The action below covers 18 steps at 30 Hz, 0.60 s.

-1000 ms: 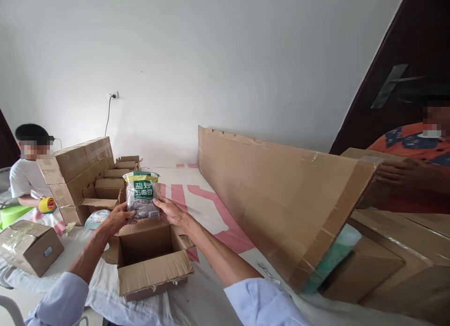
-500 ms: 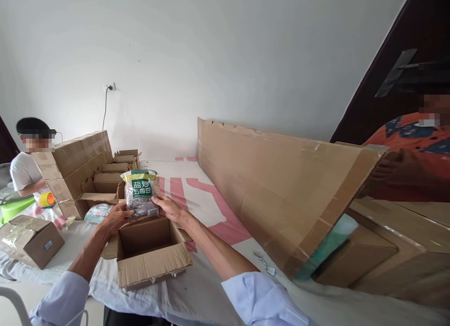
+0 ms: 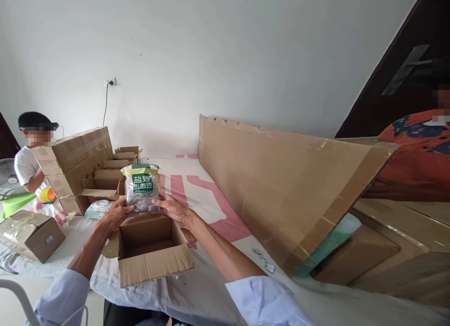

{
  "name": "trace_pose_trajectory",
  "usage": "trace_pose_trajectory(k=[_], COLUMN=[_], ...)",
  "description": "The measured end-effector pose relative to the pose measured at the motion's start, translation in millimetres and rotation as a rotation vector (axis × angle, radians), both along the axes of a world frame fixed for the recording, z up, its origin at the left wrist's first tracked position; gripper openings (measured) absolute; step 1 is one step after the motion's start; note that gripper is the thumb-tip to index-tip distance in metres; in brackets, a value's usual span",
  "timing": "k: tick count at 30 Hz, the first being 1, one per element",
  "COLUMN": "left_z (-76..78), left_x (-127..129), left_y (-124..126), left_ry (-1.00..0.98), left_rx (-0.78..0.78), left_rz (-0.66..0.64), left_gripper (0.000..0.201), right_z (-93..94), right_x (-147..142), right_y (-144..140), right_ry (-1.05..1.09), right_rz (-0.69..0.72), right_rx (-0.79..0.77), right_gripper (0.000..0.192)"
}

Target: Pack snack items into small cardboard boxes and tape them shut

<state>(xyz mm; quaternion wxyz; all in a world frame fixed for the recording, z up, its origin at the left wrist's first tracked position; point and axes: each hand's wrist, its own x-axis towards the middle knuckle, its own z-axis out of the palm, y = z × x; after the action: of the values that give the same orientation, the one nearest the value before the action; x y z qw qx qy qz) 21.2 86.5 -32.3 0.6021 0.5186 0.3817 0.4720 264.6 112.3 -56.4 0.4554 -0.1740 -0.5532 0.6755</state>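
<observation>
Upright between my two hands is a clear plastic snack bag [image 3: 142, 190] with a green label and a yellow band. My left hand [image 3: 118, 214] grips its lower left edge, thumb on the front. On the lower right edge, my right hand [image 3: 171, 207] has its thumb pressed near the barcode. A second green-topped packet seems to show behind the bag's upper edge. Just below and nearer to me stands an open cardboard box [image 3: 156, 265], its flaps folded out; the visible part of its inside holds nothing.
A taped box [image 3: 31, 234] and a wet-wipes pack [image 3: 98, 210] lie on the left. Stacked boxes [image 3: 72, 169] and open boxes stand behind. A tall cardboard panel [image 3: 281, 185] slants along the right, with more boxes beyond it. One person is at each side.
The bag and both hands stay nearly in place above the box, with the right hand shifted slightly down the bag's edge. The person at the left has moved an arm.
</observation>
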Motion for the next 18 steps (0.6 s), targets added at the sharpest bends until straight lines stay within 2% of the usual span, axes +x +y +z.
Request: trace_pose_trajectory(k=[3,5,8,10,12,16,18], left_z=[15.7,27.2,37.0,36.2,31.2,18.6,13.2], left_x=[1,-8,-35,-55,-69,-64,-51], left_y=[-7,-9,0,13,28,58,69], left_ry=[0.071,0.151,0.346,0.527,0.735,1.212,1.329], left_rx=[0.081,0.172,0.250,0.229,0.231,0.404,0.473], left_rz=[-0.100,-0.107,0.091,0.207,0.225,0.090,0.033], left_gripper=[0.055,0.062,0.071,0.074,0.073,0.073,0.082], right_z=[2.1,3.3,5.7,6.3,4.5,-6.5,-14.1], right_x=[7,17,41,59,75,92,94], right_y=[-8,-13,-22,-27,-30,-32,-32], right_ry=[0.040,0.091,0.194,0.255,0.285,0.287,0.292], right_rz=[-0.118,-0.212,-0.334,-0.402,-0.466,-0.551,-0.562], right_rx=[-0.003,0.004,0.020,0.029,0.037,0.025,-0.006], right_gripper=[0.051,0.044,0.042,0.042,0.040,0.043,0.044])
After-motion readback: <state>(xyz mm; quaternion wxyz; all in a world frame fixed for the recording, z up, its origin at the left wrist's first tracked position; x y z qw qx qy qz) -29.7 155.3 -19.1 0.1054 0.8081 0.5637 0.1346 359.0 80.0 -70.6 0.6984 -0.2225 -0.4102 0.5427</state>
